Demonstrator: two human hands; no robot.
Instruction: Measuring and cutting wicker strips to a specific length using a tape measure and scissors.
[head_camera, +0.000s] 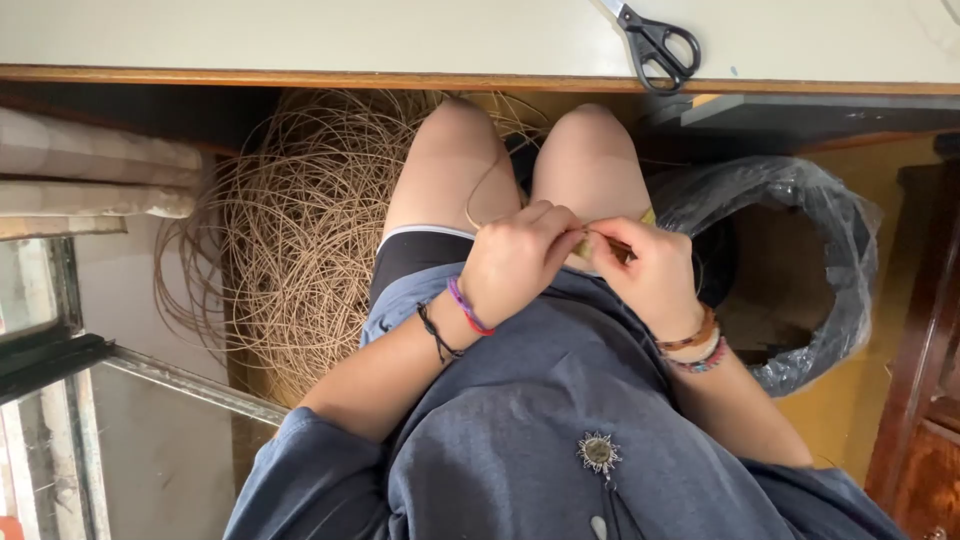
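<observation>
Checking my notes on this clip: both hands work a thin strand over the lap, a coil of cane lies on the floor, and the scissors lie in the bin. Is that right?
Not quite. The scissors lie on the tabletop, not in the bin, as the head view shows. The rest holds: both hands, left and right, work the strand, and the coil lies on the floor.

1. black-handled scissors (655, 45) lying on the pale tabletop (300, 35) at the top, handles hanging just over its wooden front edge.
2. big loose coil of tan cane (300, 240) on the floor under the table, left of the knees.
3. bin lined with a black plastic bag (800, 270) on the right, mouth open, near the right knee.
4. dark reddish wooden cabinet (925, 380) along the far right edge.
5. metal-framed glass panel (60, 400) at lower left.
6. folded beige cloth (95, 170) at upper left, above the glass.
7. yellowish floor (850, 410) showing beside the bin.
8. small round sun-shaped brooch (598, 453) pinned on a grey-blue shirt (520, 420).
</observation>
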